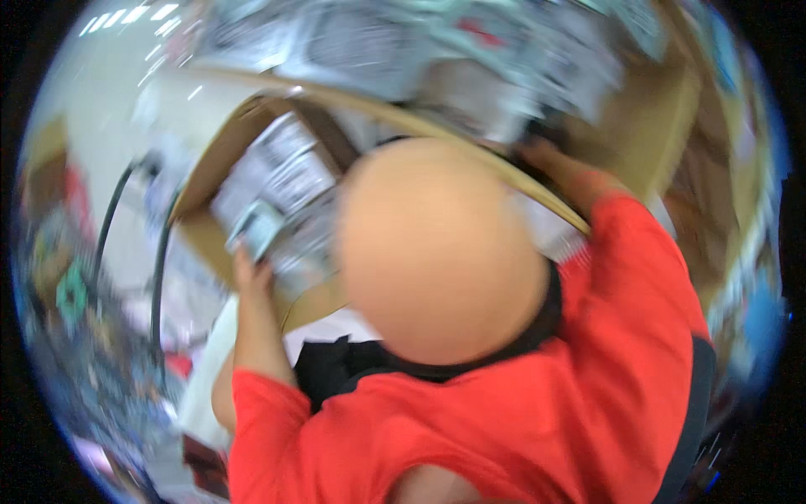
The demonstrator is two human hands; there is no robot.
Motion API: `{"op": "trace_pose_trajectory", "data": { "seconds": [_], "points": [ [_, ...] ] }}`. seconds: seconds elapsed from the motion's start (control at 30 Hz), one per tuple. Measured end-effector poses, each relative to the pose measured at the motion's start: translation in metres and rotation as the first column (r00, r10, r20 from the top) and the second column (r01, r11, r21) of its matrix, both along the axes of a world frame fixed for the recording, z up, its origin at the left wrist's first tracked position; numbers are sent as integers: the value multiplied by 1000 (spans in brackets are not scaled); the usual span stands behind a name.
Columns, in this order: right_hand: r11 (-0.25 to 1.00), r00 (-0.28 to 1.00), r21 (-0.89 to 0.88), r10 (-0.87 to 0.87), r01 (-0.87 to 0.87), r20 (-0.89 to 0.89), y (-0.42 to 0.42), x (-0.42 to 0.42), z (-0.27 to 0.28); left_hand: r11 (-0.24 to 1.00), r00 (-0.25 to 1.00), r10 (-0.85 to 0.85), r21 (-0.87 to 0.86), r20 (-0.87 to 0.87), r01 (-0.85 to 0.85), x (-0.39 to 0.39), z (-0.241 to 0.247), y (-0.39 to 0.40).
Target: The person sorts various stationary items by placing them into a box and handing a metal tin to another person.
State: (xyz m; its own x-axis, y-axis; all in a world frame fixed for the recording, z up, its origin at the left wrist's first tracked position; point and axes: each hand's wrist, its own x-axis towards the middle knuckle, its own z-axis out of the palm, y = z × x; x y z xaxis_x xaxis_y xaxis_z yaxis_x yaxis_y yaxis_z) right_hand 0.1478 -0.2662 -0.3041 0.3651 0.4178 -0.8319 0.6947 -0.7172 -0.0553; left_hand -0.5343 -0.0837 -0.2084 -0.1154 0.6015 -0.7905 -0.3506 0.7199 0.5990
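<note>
My left hand [250,268] grips a small flat packet [259,225] with a pale blue-green border, at the near-left side of an open cardboard box [208,249]. Under and beyond that packet, several clear plastic packets [293,170] with grey contents lie in the box. On the right, my right hand [540,154] reaches over the edge of a larger cardboard carton [655,126]. Its fingers are blurred beside something dark, so whether they hold anything cannot be made out. A large out-of-focus shape in the middle hides part of both boxes.
Plastic-wrapped packets [359,41] are heaped across the far side, one with a red mark [482,33]. The carton's raised edge [441,129] runs between the two boxes. Dark curved tubes [157,283] stand at the left. A green round object [71,291] lies farther left.
</note>
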Motion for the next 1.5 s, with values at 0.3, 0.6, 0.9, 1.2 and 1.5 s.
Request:
{"op": "trace_pose_trajectory", "data": {
  "seconds": [0.3, 0.6, 0.9, 1.2, 1.5],
  "points": [
    [705, 673, 40, 658, -709, 338, -73, 73, -103, 944, 982, -40, -329, -187, -24, 28, -8, -12],
    [680, 620, -357, 732, -640, 283, -38, 85, -45, 893, 958, -267, -400, -107, 204, 31, 4, -45],
    [702, 634, -340, 712, -626, 302, -20, 113, -32, 918, 947, -310, -233, 81, 320, 115, -4, -43],
    [725, 712, 13, 673, -688, 201, 52, 51, -120, 554, 133, -580, -270, -804, 787, 151, -57, -57],
    [707, 706, 37, 699, -706, 113, 117, 13, -148, 864, 532, -499, -350, -684, 362, 215, 7, 5]
  ]
}}
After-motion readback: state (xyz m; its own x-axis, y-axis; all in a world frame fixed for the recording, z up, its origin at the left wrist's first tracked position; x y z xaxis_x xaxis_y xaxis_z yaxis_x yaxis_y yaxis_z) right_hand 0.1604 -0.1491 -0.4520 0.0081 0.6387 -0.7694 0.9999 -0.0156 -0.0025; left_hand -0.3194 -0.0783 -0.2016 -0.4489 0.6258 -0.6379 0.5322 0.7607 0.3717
